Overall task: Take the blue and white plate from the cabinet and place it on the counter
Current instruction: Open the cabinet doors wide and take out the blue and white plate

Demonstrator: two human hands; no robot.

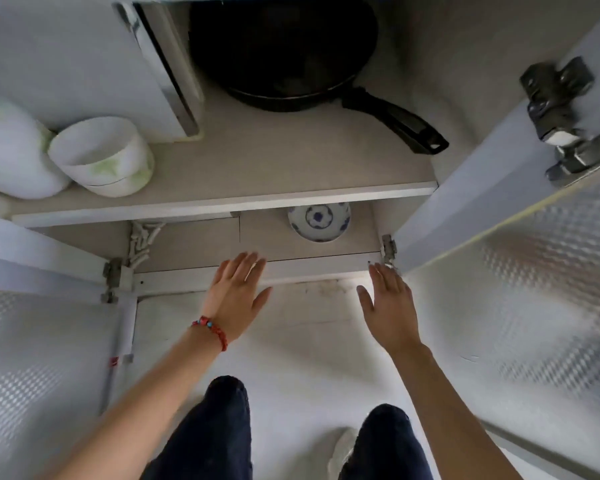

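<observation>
So still the reach-in step: left hand (pixel 238 292) and right hand (pixel 388 303), both spread and empty, mid-frame, next slide under the shelf (pixel 222 202) for the blue and white plate (pixel 318 221).

Black frying pan (pixel 284 53) and white bowls (pixel 101 155) on upper shelf (pixel 257 161).

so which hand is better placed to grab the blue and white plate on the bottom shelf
Left, probably. The left hand has its fingers already over the cabinet's lower edge, nearer the round blue and white plate; the right hand sits by the door hinge.
</observation>
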